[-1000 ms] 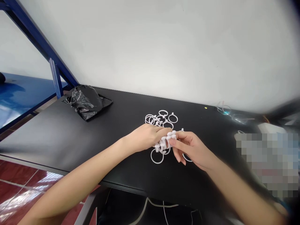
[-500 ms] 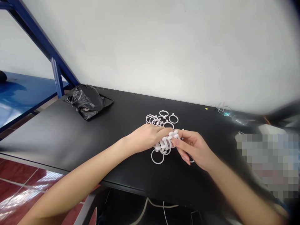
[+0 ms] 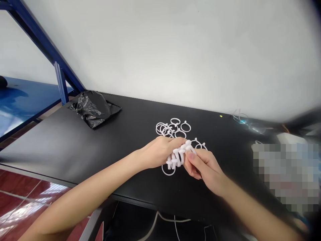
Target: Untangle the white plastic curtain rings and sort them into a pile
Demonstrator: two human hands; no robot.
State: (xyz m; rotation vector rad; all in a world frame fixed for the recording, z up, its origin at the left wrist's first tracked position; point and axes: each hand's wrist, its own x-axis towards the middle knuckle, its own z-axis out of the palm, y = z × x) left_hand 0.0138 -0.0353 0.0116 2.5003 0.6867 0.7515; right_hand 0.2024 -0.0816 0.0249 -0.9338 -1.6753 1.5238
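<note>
While the left hand (image 3: 157,151) grasps a bunch of knobbed white rings (image 3: 177,156), its fingertips hidden, the right hand (image 3: 207,166) pinches the bunch's right end with thumb and fingers, over the black table (image 3: 130,134). Loose white rings (image 3: 167,130) lie on the tabletop just beyond both hands, and a crumpled black bag (image 3: 95,108) sits well apart, to the left.

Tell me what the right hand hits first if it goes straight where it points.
The bunch of white rings, which the right hand touches; behind that, probably the left hand, though depth there is unclear.
</note>
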